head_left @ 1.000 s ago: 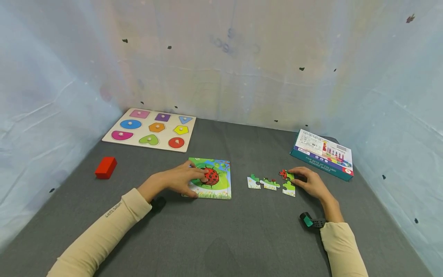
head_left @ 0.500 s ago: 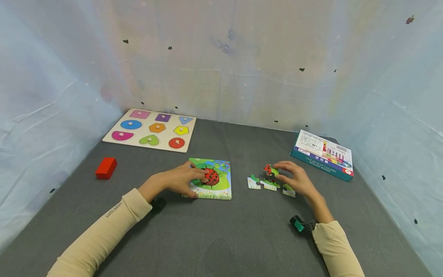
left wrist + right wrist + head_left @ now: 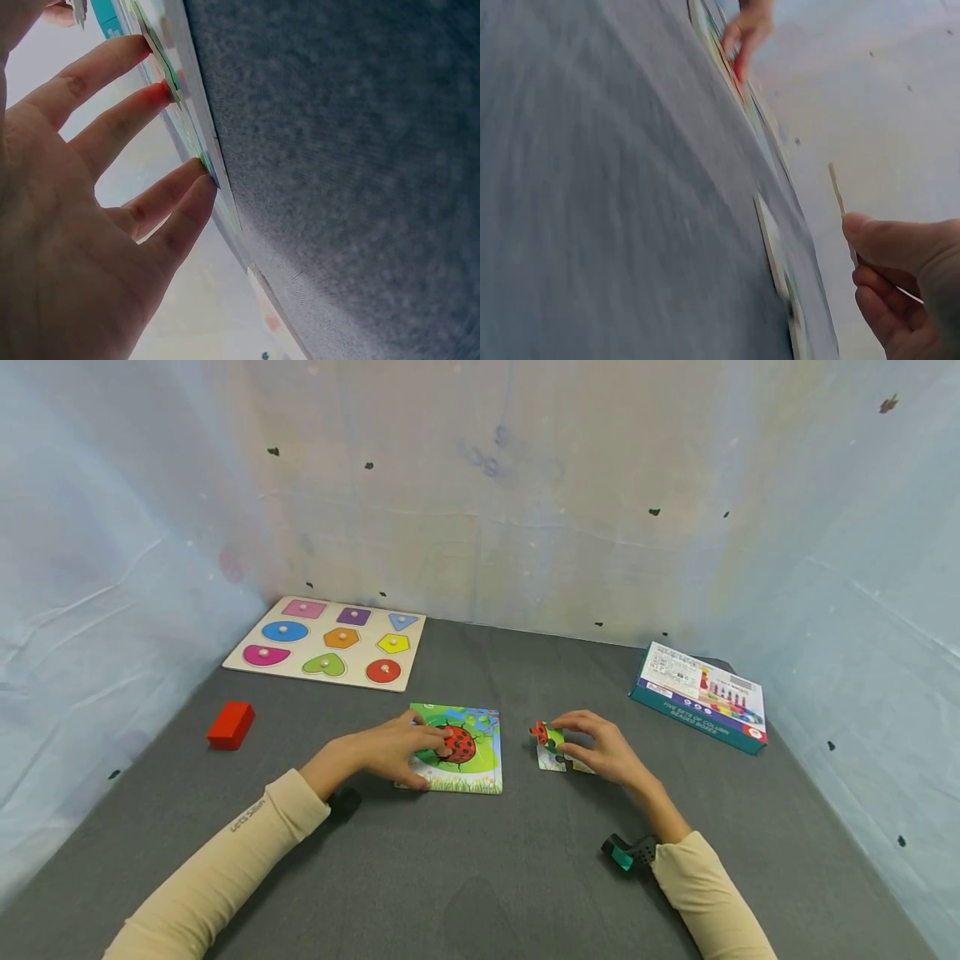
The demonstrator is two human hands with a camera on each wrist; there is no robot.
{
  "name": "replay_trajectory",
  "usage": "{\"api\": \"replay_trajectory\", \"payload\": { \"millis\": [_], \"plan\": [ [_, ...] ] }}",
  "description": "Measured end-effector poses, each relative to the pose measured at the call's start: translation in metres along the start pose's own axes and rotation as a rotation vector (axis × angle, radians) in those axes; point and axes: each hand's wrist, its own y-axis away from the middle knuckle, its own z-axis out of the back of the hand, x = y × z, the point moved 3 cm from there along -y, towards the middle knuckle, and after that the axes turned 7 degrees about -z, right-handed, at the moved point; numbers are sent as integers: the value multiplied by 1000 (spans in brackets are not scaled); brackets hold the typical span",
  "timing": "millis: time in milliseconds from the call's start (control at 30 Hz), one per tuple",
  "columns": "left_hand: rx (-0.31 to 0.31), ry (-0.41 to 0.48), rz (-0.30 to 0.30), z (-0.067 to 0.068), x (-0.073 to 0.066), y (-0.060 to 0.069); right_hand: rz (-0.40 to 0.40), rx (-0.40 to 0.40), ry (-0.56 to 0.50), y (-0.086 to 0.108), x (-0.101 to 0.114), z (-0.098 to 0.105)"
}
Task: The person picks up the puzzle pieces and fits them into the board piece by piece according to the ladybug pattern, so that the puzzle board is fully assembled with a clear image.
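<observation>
My left hand (image 3: 390,749) rests on a square ladybug puzzle (image 3: 480,768) on the table. In the left wrist view its spread fingertips touch the puzzle's face. My right hand (image 3: 606,752) pinches a red-and-green jigsaw piece (image 3: 553,741) between thumb and fingers. The right wrist view shows that piece edge-on as a thin strip (image 3: 835,184), raised off the table. Under and behind it lie loose jigsaw pieces (image 3: 551,762) with white and green print, partly hidden by the right hand.
A shape peg board (image 3: 311,647) lies at the back left, and a red block (image 3: 230,725) sits at the left. At the back right is a teal-and-white box (image 3: 697,697). Pale sheeting (image 3: 480,527) rises behind the grey table (image 3: 450,877).
My right hand has lifted the red-and-green jigsaw piece and carried it left, over the other loose pieces toward the ladybug puzzle. The left hand has stayed in place.
</observation>
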Motion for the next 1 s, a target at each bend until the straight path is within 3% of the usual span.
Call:
{"api": "replay_trajectory", "payload": {
  "millis": [200,467,767,1000],
  "plan": [
    [-6,-9,-9,-1,1,-1,54,24,-14,-14,19,-22],
    [-13,-26,-30,0,2,-3,65,65,2,-27,39,-50],
    [19,21,60,1,1,-5,87,74,24,-37,45,-65],
    [6,5,10,3,-3,-5,74,83,10,-39,48,-73]
  ]
}}
